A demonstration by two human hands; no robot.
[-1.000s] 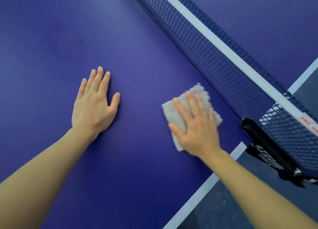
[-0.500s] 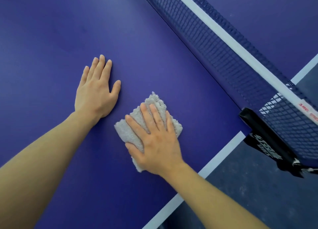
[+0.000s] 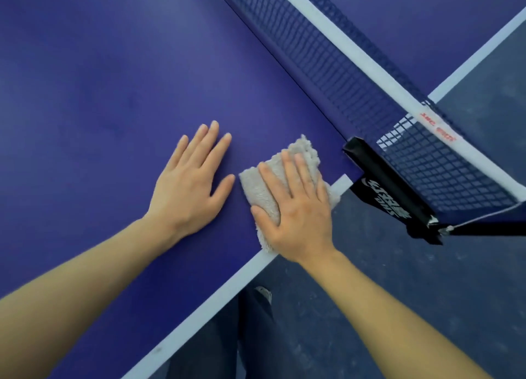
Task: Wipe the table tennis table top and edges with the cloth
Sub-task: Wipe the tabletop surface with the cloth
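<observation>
A folded grey terry cloth (image 3: 266, 188) lies on the blue table tennis table top (image 3: 99, 94), overlapping the white side line (image 3: 199, 310) at the table's edge. My right hand (image 3: 296, 210) presses flat on the cloth with straight fingers and covers most of it. My left hand (image 3: 190, 179) rests flat on the bare blue surface just left of the cloth, fingers straight, holding nothing.
The dark net (image 3: 341, 65) with its white top band runs diagonally from top centre to the right. Its black clamp post (image 3: 390, 185) grips the table edge just right of the cloth. Dark floor (image 3: 398, 293) and my dark trouser leg (image 3: 227, 336) lie beyond the edge.
My right hand slid the cloth left toward the left hand, then back right and toward me onto the white edge line. The left hand stayed flat on the table.
</observation>
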